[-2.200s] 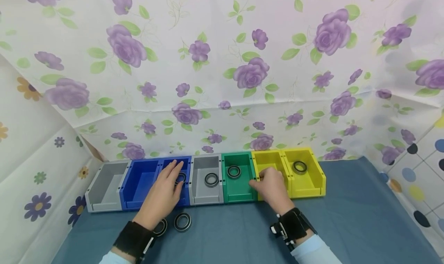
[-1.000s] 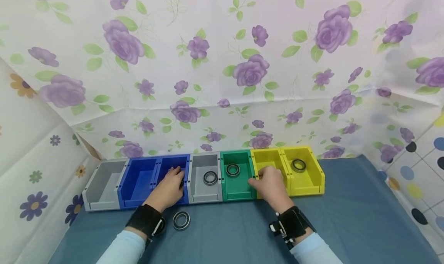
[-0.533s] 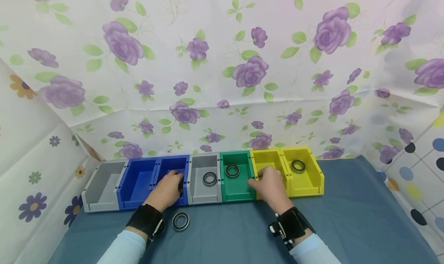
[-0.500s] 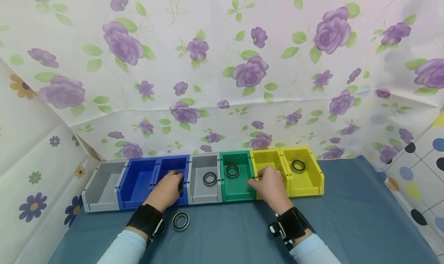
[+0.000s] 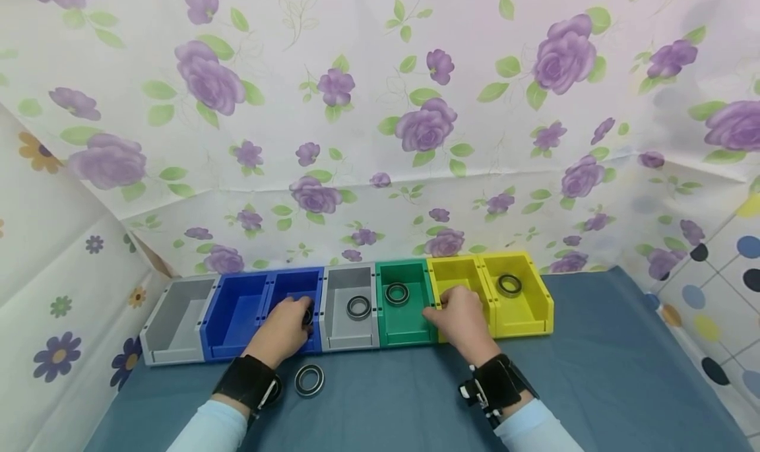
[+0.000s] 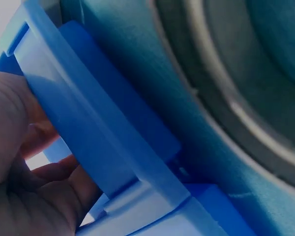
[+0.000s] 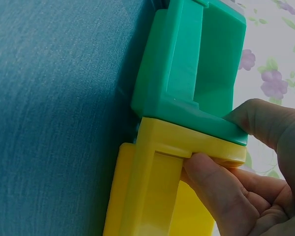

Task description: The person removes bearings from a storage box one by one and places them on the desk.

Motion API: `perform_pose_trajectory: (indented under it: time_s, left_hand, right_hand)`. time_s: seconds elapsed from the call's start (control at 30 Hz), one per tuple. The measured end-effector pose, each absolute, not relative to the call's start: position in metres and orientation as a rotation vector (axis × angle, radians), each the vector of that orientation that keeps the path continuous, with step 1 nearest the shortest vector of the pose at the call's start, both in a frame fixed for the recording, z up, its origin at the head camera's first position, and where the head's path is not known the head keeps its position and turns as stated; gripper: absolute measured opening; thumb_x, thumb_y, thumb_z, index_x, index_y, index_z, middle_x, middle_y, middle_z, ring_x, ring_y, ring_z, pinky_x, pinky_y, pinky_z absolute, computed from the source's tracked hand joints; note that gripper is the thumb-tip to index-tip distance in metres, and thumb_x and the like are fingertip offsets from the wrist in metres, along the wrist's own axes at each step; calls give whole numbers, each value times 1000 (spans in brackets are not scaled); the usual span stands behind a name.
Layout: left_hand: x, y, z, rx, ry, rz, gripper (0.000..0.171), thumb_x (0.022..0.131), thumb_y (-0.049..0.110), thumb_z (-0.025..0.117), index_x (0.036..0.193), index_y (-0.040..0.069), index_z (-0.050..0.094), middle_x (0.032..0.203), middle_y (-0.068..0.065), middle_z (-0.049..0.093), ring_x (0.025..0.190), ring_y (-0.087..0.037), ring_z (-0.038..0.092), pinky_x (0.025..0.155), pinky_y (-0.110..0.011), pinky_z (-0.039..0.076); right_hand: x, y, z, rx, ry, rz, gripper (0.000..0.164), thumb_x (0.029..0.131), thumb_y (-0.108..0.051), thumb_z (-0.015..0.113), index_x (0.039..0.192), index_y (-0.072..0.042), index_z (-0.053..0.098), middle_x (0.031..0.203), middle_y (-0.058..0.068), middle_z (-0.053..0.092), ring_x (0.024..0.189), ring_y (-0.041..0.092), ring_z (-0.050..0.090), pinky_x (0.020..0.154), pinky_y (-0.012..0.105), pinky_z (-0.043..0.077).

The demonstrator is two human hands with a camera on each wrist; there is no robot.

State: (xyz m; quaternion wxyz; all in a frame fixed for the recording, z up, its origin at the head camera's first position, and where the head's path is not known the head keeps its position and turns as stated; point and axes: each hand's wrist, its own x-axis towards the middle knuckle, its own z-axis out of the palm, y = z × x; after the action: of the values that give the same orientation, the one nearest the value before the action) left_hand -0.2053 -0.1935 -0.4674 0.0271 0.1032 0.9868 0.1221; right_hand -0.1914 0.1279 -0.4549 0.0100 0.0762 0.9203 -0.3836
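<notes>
While a white sheet printed with purple roses (image 5: 380, 135) hangs beyond both hands, the bench (image 5: 605, 373), spread with blue-grey cloth, lies beneath them. Its row of seven low-fronted plastic bins runs crosswise at the fingers: to the far left of the left hand (image 5: 284, 330) a light grey bin (image 5: 198, 307), then a deep blue plastic bin (image 5: 243, 310); under that hand a second blue plastic bin (image 5: 293, 280); to its right a mid-row grey bin (image 5: 350, 338).

The relation that matters is close: a black-and-silver metal ring (image 5: 307, 316) sits inside the second blue bin, at the left hand's right side, well apart from the right hand (image 5: 464, 320). The left index finger and thumb bend narrowly about it; how firm the grip is, I cannot tell. The right hand pinches the adjoining walls of the green plastic bin (image 5: 412, 330) and the nearer yellow plastic bin (image 5: 456, 275), thumb on the green side.

Smallest come the other matching rings: one near the left wrist on the cloth (image 5: 309, 394), another partly hidden beneath that wrist (image 5: 278, 389).
</notes>
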Motion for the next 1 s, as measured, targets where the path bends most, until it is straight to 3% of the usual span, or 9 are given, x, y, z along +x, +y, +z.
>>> perform_pose_trajectory:
  time_s: [0.33, 0.63, 1.0]
  left_hand:
    - [-187, -203, -452, 294, 3182, 597, 43, 84, 19, 69, 123, 10, 54, 112, -17, 58, 100, -30, 59, 81, -48, 51]
    - [-170, -204, -427, 396, 3354, 739, 50, 87, 24, 66, 132, 11, 48, 121, -17, 53, 110, -31, 54, 83, -47, 52]
    - [-156, -188, -407, 476, 3398, 852, 55, 91, 34, 60, 138, 11, 42, 125, -15, 49, 97, -21, 58, 75, -37, 54]
  right_hand:
    - [-191, 126, -455, 241, 2883, -1187, 45, 75, -27, 74, 50, -15, 38, 47, -3, 27, 37, 14, 35, 37, 23, 26]
    - [-191, 127, -454, 242, 2882, -1182, 44, 75, -27, 74, 51, -14, 39, 47, -3, 27, 37, 14, 35, 37, 23, 25]
    - [-192, 128, -455, 234, 2887, -1178, 44, 75, -27, 74, 50, -14, 40, 47, -4, 27, 37, 13, 34, 37, 23, 25]
